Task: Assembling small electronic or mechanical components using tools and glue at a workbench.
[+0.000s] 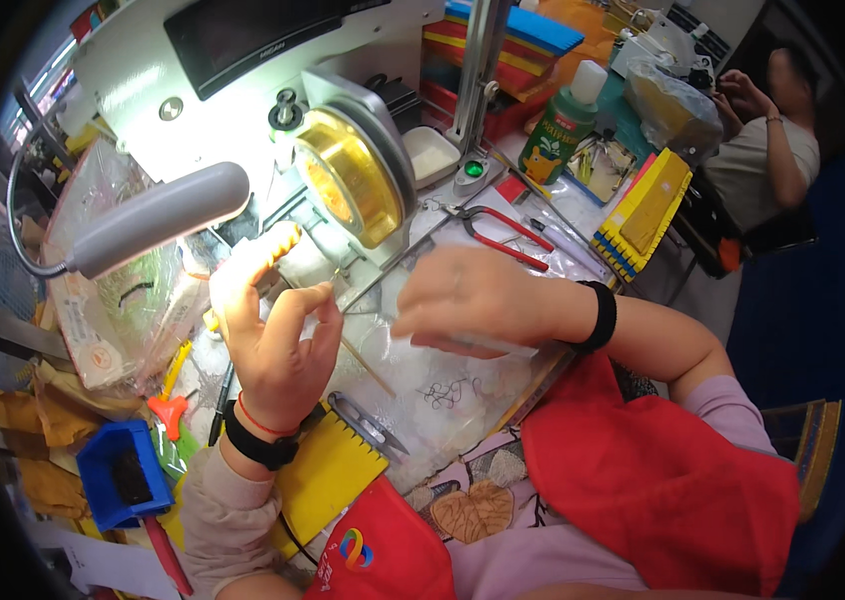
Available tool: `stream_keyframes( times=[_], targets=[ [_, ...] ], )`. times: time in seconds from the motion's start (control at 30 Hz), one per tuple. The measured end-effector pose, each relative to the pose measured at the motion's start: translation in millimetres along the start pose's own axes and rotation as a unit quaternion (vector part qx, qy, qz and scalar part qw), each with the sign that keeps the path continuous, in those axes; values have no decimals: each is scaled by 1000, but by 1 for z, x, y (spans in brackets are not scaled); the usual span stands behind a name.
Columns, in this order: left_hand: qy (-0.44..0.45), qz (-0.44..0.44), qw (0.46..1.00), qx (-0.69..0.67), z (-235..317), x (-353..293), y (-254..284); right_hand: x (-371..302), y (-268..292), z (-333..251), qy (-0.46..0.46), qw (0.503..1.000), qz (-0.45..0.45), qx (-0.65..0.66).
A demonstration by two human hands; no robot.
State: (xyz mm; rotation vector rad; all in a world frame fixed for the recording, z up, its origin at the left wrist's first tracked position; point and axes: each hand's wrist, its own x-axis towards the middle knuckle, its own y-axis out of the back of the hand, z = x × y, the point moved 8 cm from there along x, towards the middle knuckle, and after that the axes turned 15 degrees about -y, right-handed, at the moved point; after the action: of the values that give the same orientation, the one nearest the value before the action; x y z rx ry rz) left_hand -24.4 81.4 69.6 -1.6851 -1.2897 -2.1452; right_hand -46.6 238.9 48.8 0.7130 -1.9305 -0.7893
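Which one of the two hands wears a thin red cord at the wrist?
The left hand: its red cord lies beside a black band. The right hand shows only a black wristband, with no red cord.

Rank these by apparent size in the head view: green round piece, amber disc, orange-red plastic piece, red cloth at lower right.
1. Red cloth
2. Amber disc
3. Orange-red plastic piece
4. Green round piece
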Motion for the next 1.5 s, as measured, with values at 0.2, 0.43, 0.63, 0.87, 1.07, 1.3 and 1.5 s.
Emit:
stream_keyframes(
  times=[0.2,0.43,0.63,0.87,1.07,1.3,1.5],
  targets=[
    [89,-66,989,96,-32,11,1,5,36,46,-98,974,138,-147],
    [74,-79,989,103,-43,55,-27,75,35,132,-291,922,-2,255],
    [74,-58,989,118,-58,51,-48,86,11,141,-315,915,-38,249],
    [131,-57,989,43,-44,46,-31,45,75,108,-217,929,297,30],
    [290,-7,825,-484,20,54,-60,1,93,1,66,928,350,-108],
    [261,-7,834,-486,17,39,-52,-4,84,-18,87,944,243,-207],
    [128,4,921,-368,17,59,-29,12,174,-19,69,929,231,-280]
  ],
)
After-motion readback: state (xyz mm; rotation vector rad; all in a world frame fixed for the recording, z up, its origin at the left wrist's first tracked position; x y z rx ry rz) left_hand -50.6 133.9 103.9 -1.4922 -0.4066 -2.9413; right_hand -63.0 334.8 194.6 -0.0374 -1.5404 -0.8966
